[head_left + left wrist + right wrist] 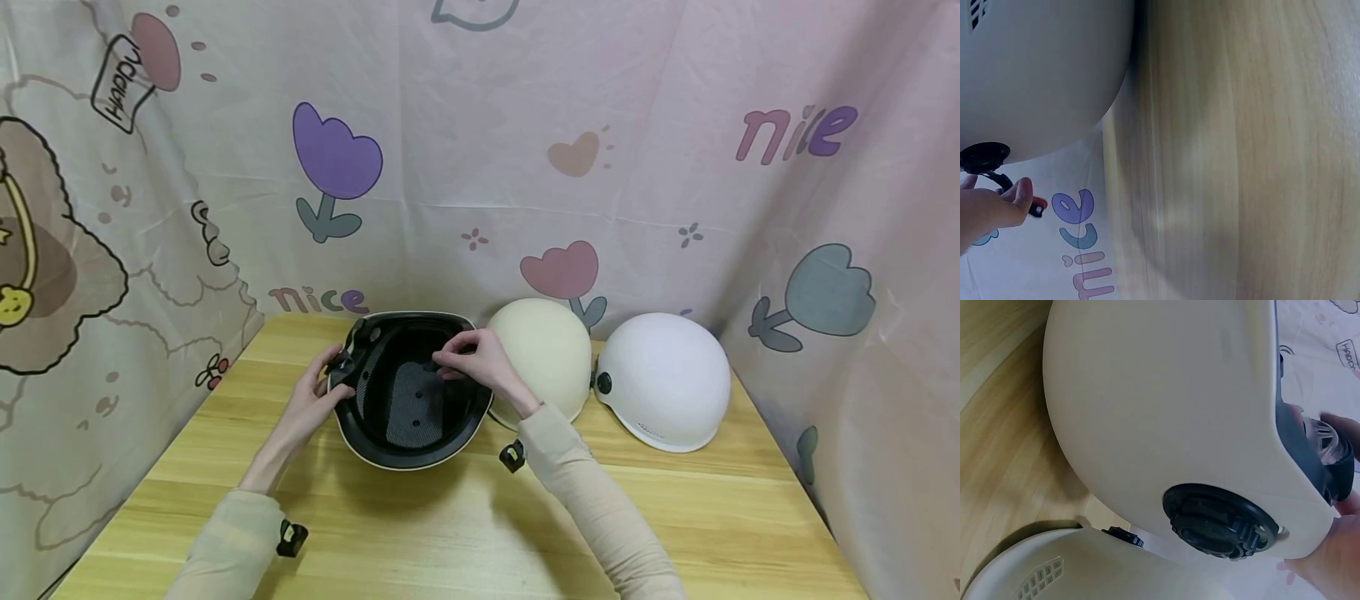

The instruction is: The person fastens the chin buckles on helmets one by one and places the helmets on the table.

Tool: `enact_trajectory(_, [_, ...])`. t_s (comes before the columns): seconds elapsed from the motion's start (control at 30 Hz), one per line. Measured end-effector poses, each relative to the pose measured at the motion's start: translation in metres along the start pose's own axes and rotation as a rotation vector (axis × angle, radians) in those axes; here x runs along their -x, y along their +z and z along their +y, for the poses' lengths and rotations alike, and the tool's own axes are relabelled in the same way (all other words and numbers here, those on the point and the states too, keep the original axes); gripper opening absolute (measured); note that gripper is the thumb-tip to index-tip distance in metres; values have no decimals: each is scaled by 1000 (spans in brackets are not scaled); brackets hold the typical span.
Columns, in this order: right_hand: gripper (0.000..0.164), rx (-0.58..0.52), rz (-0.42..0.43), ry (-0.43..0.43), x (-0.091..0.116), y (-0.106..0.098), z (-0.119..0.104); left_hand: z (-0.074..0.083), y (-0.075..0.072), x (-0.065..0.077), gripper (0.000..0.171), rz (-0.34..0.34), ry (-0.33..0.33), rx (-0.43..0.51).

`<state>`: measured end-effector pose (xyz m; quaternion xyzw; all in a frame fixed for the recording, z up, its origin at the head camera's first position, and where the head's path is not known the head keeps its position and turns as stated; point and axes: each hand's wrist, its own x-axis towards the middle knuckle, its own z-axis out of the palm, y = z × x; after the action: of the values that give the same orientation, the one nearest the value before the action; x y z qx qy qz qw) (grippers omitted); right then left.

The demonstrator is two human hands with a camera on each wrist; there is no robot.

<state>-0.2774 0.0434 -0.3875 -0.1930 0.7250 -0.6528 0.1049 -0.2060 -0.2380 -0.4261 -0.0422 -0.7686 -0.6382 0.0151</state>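
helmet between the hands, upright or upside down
Upside down: in the head view the helmet opens upward, showing its black inside; in the right wrist view its shell curves toward the table.

The table (390, 542) in front of me is yellowish wood, its grain running from nine o'clock to three, with soft shadows toward six. At eleven o'clock sits an upturned helmet (416, 404), black lining facing up (whether its crown bears fully on the wood, I can't quite make out). At one o'clock stands a cream helmet (542, 354), dome up, partly behind it. Close beside that, at two, a white helmet (667, 375) rests dome up, a round black fitting (603, 383) on its nine o'clock side.
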Motion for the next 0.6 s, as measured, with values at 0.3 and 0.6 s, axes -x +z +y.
enact_trajectory(0.3, [27,66,-9,-56,-1,-2,4,2,0,-1,79,0,40,25])
enact_trajectory(0.6, [44,12,-69,-32,1,-1,3,5,0,0,94,51,54,94])
